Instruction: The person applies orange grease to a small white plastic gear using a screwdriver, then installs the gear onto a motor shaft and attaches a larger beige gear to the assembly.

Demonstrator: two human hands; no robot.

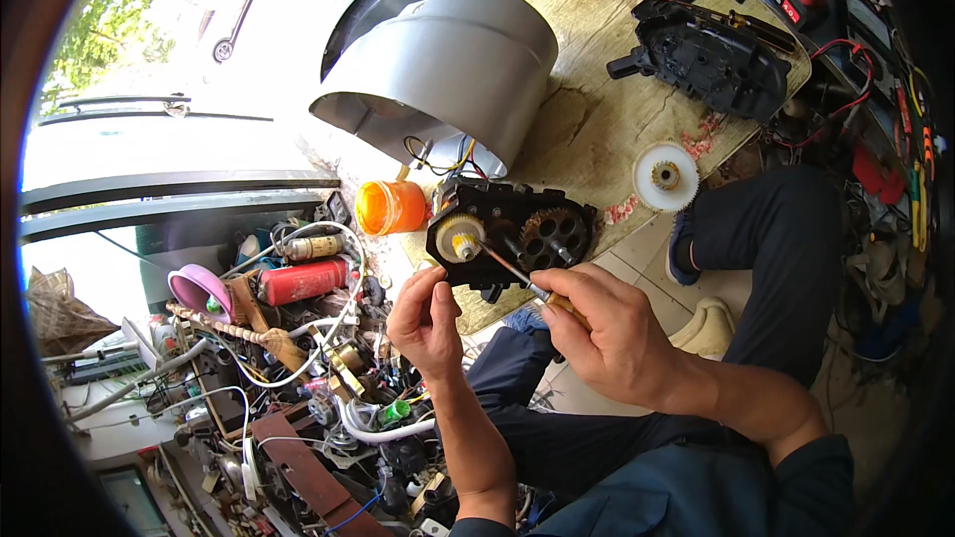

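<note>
- Gripping a screwdriver (pixel 511 268) by its handle, the right hand (pixel 609 333) angled its tip toward the pale gear (pixel 461 239); contact was hard to confirm.
- The left hand (pixel 426 326) bent its fingertips beside the black housing (pixel 509 214); whether they pinched anything could not be told.
- The housing sat at the tabletop's (pixel 597 129) near-left corner, its pale gear and brown gear (pixel 555 239) exposed.
- A slip, caused by pushing at a slant or by grease, could have scarred teeth or jabbed the left fingers.
- Poorly braced, the housing could have skidded off that corner, straining the wires (pixel 468 157) between it and the grey cover (pixel 458 60).
- A shove leftward could have tipped the orange tub (pixel 393 207) near the left edge.
- The white gear wheel (pixel 665 177) lay at the near edge, where a nudge from the nearby leg (pixel 771 249) could have dropped it onto the floor (pixel 647 293).
</note>
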